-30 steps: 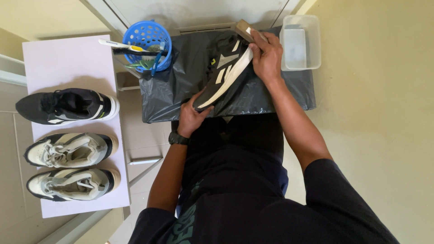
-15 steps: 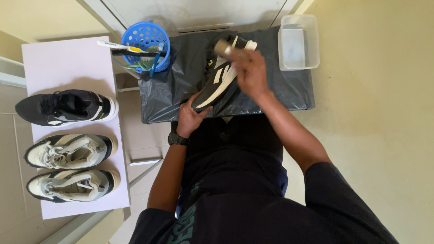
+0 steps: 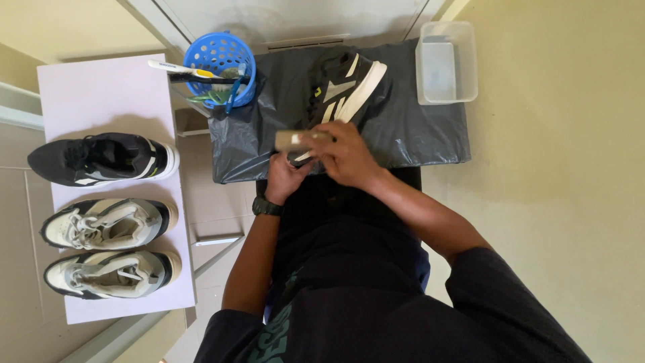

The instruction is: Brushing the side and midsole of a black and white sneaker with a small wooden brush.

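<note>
A home floor corner — tiled floor (image 3: 17,175), lined-up sneakers (image 3: 107,222).

Three shoes (image 3: 107,215) lie on the board (image 3: 101,94) at left — basket (image 3: 218,64) beside it, bag (image 3: 416,134) right of that, tub (image 3: 447,60) farthest right.

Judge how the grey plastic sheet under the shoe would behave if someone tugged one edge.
The grey plastic sheet looks thin and wrinkled, so probably floppy and light. Its glossy surface suggests it may slide easily. The clear tub sits at its corner, so a tug might drag that.
</note>
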